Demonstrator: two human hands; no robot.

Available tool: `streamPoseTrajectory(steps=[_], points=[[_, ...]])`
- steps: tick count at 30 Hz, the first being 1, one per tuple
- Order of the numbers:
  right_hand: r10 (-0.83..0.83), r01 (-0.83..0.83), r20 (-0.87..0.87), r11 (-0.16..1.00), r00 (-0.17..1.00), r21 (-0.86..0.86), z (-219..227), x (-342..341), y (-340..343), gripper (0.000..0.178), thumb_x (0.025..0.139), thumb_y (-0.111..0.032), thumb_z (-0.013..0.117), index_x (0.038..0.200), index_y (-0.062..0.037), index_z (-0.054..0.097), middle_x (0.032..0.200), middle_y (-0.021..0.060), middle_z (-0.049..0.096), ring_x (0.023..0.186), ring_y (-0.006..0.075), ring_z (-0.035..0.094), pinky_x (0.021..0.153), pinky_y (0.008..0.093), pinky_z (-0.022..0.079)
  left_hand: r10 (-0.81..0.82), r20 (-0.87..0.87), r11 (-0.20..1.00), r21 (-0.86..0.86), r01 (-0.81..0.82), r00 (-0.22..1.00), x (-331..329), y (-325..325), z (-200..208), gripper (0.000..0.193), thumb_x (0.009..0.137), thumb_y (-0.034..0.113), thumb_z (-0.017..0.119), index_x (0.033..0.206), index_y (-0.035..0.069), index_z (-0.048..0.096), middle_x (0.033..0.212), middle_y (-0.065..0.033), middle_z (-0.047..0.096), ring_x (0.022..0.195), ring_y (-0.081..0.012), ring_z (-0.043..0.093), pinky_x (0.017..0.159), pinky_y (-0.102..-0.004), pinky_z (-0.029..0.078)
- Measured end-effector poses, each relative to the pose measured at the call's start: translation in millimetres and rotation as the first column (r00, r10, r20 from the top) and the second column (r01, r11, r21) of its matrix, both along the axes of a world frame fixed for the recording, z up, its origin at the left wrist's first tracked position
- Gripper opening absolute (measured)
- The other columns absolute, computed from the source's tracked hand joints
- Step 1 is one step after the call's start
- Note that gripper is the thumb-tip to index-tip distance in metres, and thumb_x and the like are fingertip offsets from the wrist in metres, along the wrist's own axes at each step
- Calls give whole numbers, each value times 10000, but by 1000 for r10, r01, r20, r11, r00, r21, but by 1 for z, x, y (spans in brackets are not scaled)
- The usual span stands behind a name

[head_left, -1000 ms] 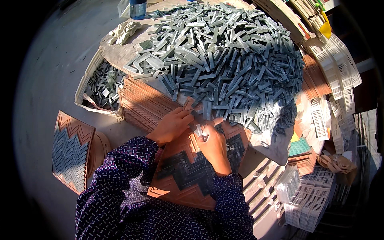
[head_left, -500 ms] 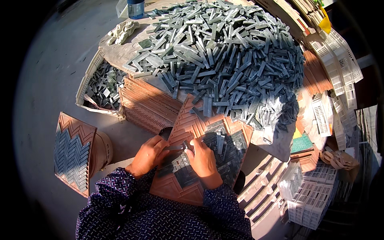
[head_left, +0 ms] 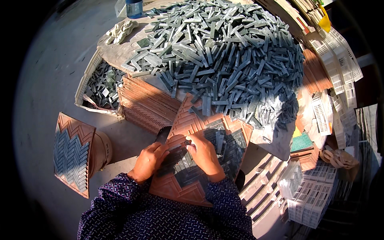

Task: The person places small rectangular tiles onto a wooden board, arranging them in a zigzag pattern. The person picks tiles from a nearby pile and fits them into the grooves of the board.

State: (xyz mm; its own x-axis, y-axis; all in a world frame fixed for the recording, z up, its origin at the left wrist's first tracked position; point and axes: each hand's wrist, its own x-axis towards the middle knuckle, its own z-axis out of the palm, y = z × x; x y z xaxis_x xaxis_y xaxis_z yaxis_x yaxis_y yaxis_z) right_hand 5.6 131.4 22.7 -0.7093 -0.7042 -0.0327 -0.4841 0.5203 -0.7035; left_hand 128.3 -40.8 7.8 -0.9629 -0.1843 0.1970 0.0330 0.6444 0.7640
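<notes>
A terracotta-coloured tray with zigzag grooves [head_left: 176, 196] lies in front of me, partly filled with dark grey stone strips [head_left: 185, 170]. At its left edge my left hand [head_left: 149, 161] is closed, fingers bent and pressed together. My right hand [head_left: 205, 157] is over the tray's middle, thumb and forefinger closed near a groove. A pale strip [head_left: 175, 149] lies between the two hands' fingertips. What either hand pinches is hidden. Loose strips [head_left: 220, 142] rest on the laid ones right of my right hand.
A large heap of grey stone strips [head_left: 224, 60] covers the table beyond. Stacked terracotta trays [head_left: 146, 102] and a crate of stone pieces [head_left: 94, 64] stand at left. A filled tray [head_left: 72, 150] leans on a bucket [head_left: 105, 152]. White gloves [head_left: 121, 32] lie far left; white crates [head_left: 310, 204] are at right.
My right hand has shifted slightly up and left along the tray, its fingertips closer together. My left hand has moved slightly down and stays at the tray's left edge.
</notes>
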Motion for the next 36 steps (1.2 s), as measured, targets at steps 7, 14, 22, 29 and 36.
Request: streamPoseTrajectory(steps=[7, 14, 22, 29, 36], points=[[15, -14, 34, 999, 999, -32, 1, -2, 5, 271, 788, -8, 634, 1053, -30, 581, 970, 183, 611, 865, 391, 598, 724, 438, 497, 55, 14, 998, 6, -55, 998, -3, 6, 0, 130, 806, 34, 642, 934, 24, 627, 830, -143, 583, 739, -364, 600, 625, -406, 492], [26, -29, -104, 999, 994, -31, 9, -4, 1, 225, 766, -24, 670, 983, -37, 611, 931, 154, 628, 843, 352, 613, 711, 392, 510, 37, 3, 999, -25, -36, 999, -12, 11, -3, 144, 804, 26, 638, 947, 29, 629, 833, -140, 588, 725, -368, 602, 618, -413, 494], [-88, 66, -217, 992, 972, -105, 3, -26, -11, 242, 776, -41, 650, 1010, -43, 591, 925, 150, 602, 856, 368, 595, 706, 427, 490, 26, -44, 999, -26, -27, 999, -17, 12, -11, 184, 770, 26, 646, 953, 31, 631, 866, -140, 597, 757, -348, 611, 645, -392, 505], [-192, 179, -399, 981, 897, -70, -12, -63, -28, 271, 750, -57, 665, 1006, 3, 598, 990, 163, 587, 866, 390, 597, 727, 427, 491, 10, 20, 998, 54, -11, 1000, -12, 8, -5, 234, 728, 38, 684, 952, 18, 618, 887, -144, 581, 845, -349, 579, 728, -412, 486], [57, -75, -334, 996, 941, -42, 2, -47, -25, 194, 757, -44, 659, 943, -24, 607, 946, 129, 600, 858, 356, 600, 721, 411, 493, 34, -18, 997, 71, -33, 999, -12, 10, -12, 235, 711, -8, 691, 933, 17, 617, 864, -131, 582, 790, -319, 589, 691, -382, 491]])
